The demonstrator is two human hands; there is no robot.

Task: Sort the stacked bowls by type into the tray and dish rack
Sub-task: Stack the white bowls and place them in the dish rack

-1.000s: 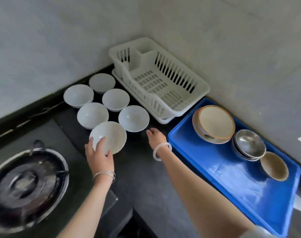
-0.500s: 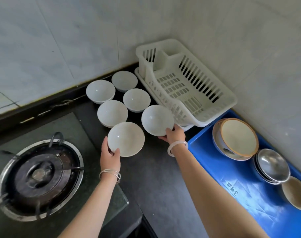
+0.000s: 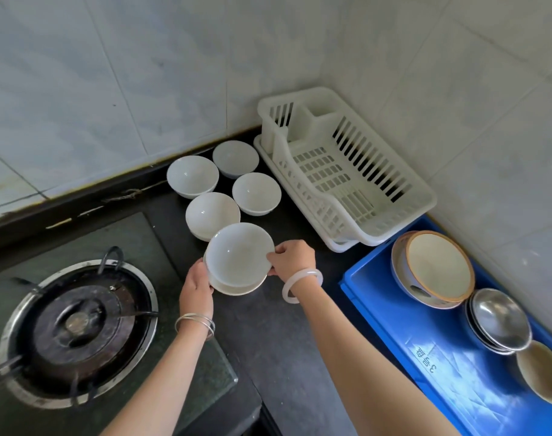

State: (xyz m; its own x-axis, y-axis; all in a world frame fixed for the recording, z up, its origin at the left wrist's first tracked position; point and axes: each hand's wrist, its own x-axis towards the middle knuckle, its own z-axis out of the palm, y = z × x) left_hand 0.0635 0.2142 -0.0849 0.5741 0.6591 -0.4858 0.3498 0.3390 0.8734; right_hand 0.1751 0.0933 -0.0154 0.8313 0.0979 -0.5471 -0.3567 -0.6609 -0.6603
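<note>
Since half a second ago the right hand (image 3: pixel 292 258) has carried its white bowl over to the one in the left hand (image 3: pixel 196 286). The two bowls, side by side then, now form a stack.

The setting is a dark tabletop (image 3: pixel 268 341) in a corner of pale tiled walls (image 3: pixel 142 73). One gas burner (image 3: pixel 78 325) sits at 8 o'clock.

There are six white bowls in all. Four stand on the tabletop as a tight cluster (image 3: pixel 256 191) at 12 o'clock from the hands, just beside the rack. The other two are held near the middle of the view. The top bowl (image 3: pixel 238 254) sits tilted in the lower bowl (image 3: pixel 237 289), whose rim shows beneath at 6 o'clock.

The right hand pinches the top bowl's rim at 3 o'clock, with fingers and thumb clamped on it. The left hand is curled round the lower bowl's edge at 9 o'clock. A white bangle (image 3: pixel 301 284) circles the right wrist, and silver bangles (image 3: pixel 195 324) circle the left.

One white slatted rack (image 3: pixel 306 190) stands at 1 o'clock, against the walls. One blue tray (image 3: pixel 410 341) lies at 4 o'clock, its far corner just beside the rack. The tray holds a row of bowls along the wall. First is a brown-rimmed bowl (image 3: pixel 438 265) nested in a larger grey bowl (image 3: pixel 403 278). Next is a stack of steel bowls (image 3: pixel 498 319), whose number is unclear. Last is one tan bowl (image 3: pixel 542 372), partly cut off by the frame edge.
</note>
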